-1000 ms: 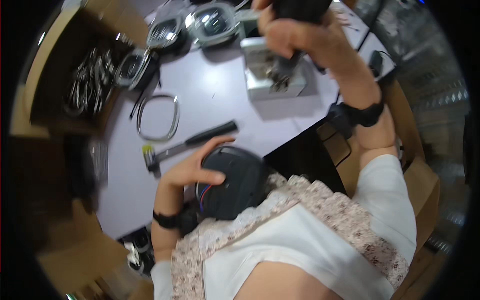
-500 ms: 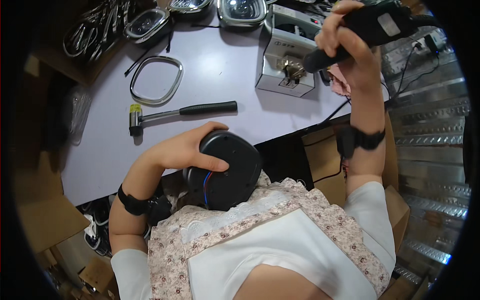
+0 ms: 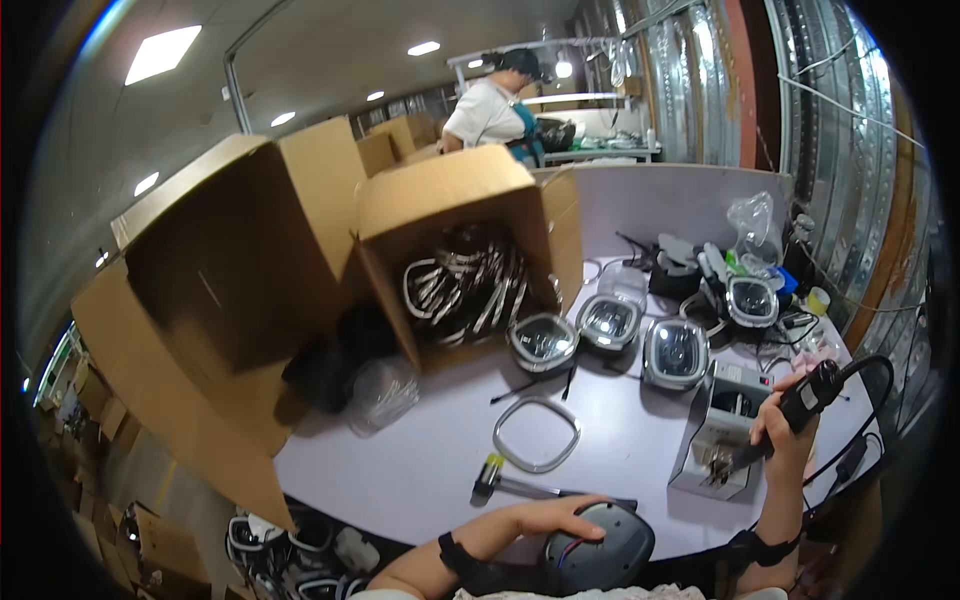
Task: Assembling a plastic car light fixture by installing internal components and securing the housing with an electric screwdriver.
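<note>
In my left hand (image 3: 562, 519) is a rounded black lamp housing (image 3: 612, 558), its back facing up, with thin red and blue wires. It is at the table's front edge, and my thumb lies over its back. My right hand (image 3: 783, 432) is wrapped round a black electric screwdriver (image 3: 806, 402) with a thick cable. Its tip points down at the front of a grey screw feeder (image 3: 701, 473); whether a screw is on it is too small to tell. A mallet (image 3: 528, 488) with a yellow-and-black head lies beyond the housing, next to a chrome ring (image 3: 498, 437).
Several chrome-rimmed lamps (image 3: 677, 358) stand along the table's back. A cardboard box (image 3: 440, 205) of chrome rings is at the far left, beside a larger open box (image 3: 200, 270). A clear plastic bag (image 3: 380, 398) lies before them. Another person (image 3: 492, 115) stands farther back.
The head view has tilted up, so the boxes, back wall and other person now show. The housing stays in my left hand and the screwdriver in my right, still at the feeder.
</note>
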`<state>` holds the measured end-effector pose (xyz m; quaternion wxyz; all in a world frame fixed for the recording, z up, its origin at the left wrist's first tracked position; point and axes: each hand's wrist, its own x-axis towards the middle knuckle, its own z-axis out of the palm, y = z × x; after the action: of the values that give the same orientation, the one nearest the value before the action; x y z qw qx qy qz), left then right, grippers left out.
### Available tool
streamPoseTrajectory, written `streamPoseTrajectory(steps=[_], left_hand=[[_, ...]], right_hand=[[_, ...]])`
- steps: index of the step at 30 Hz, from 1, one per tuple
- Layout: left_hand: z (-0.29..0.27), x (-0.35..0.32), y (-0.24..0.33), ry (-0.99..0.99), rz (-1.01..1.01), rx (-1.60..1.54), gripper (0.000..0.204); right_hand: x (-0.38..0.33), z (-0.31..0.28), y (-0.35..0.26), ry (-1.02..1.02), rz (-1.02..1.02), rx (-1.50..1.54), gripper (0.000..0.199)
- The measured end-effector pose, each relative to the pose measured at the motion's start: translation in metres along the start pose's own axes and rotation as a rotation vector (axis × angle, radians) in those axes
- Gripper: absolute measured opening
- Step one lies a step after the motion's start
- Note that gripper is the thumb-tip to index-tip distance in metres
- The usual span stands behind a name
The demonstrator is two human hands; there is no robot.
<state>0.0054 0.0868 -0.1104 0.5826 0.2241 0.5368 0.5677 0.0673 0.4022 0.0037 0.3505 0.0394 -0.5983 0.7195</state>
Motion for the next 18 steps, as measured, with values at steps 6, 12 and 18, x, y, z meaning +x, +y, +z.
streamPoseTrajectory(steps=[6, 12, 18], left_hand=[[-0.03, 0.025, 0.02, -0.009, -0.007, 0.137, 0.086], [-0.054, 0.038, 0.028, -0.015, 0.069, 0.146, 0.093], [-0.07, 0.034, 0.018, 0.122, 0.248, 0.119, 0.086]], right_hand=[[0.012, -0.003, 0.015, 0.018, -0.047, 0.001, 0.034], [0.004, -0.015, 0.027, -0.06, -0.052, 0.017, 0.049], [0.068, -0.076, 0.045, -1.559, -0.009, 0.332, 0.037]])
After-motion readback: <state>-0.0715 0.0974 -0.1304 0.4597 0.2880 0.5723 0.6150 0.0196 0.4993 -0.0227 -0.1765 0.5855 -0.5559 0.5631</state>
